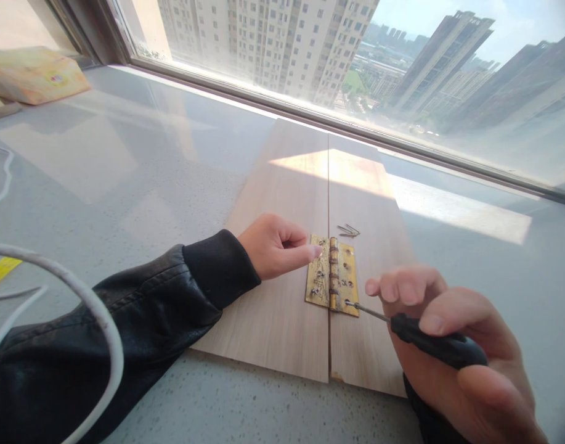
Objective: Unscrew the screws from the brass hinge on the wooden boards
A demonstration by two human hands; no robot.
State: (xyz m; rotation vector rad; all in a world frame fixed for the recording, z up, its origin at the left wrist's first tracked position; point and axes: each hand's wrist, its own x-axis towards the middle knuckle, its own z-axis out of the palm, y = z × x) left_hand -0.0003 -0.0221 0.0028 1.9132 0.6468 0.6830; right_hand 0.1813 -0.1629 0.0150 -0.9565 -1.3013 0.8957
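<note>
A brass butt hinge (pixel 320 277) lies unfolded across the seam between two wooden boards. My left hand (pixel 278 246) is closed, its fingers curled and its thumb tip over the hinge's left leaf, where several screw heads show. In my right hand (pixel 467 339) is a screwdriver (pixel 442 342) with a black handle, held slantwise. Its tip meets a screw (pixel 349 303) in the lowest hole of the right leaf. The other holes on that leaf show no screw heads. Several loose screws (pixel 349 230) lie on the right board just beyond the hinge.
The left board (pixel 273 333) and right board (pixel 369 357) rest on a speckled grey surface (pixel 217 382) below a window frame (pixel 245 102). A white cable (pixel 111 345) loops over my left sleeve. An orange-yellow package (pixel 37 77) stands at the far left.
</note>
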